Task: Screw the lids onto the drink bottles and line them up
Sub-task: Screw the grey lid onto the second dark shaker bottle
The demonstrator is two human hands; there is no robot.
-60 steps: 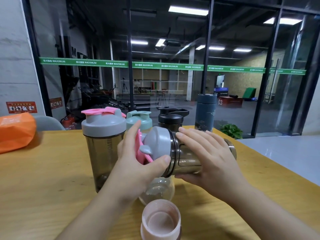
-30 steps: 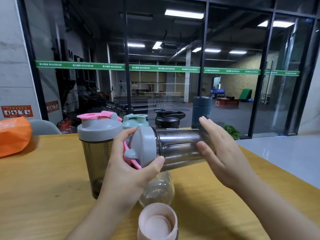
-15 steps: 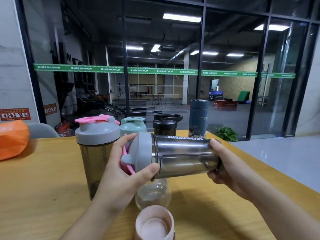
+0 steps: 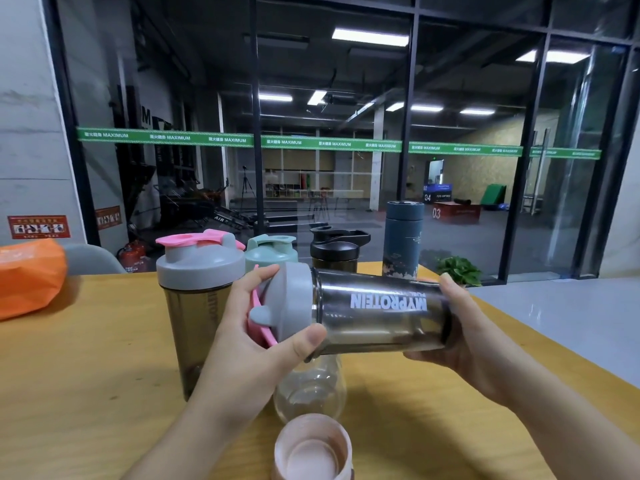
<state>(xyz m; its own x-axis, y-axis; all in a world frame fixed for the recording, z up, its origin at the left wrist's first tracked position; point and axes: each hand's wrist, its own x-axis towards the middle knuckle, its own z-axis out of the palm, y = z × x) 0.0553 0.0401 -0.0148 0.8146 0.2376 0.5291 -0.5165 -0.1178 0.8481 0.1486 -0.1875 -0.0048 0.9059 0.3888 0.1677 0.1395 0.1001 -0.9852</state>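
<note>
The left hand [image 4: 242,344] grips the grey screw lid [image 4: 289,303] of a smoky transparent plastic shaker bottle [image 4: 377,313]. The right hand [image 4: 464,337] grasps its base, holding it sideways.

Shaker bottle [image 4: 381,317] reads MYPROTEIN (upside down); green window strip [image 4: 311,143] repeats MAXIMUM.

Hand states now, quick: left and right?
Left hand: grips the grey screw lid of the smoky translucent shaker bottle.
Right hand: holds that bottle's base end.
</note>
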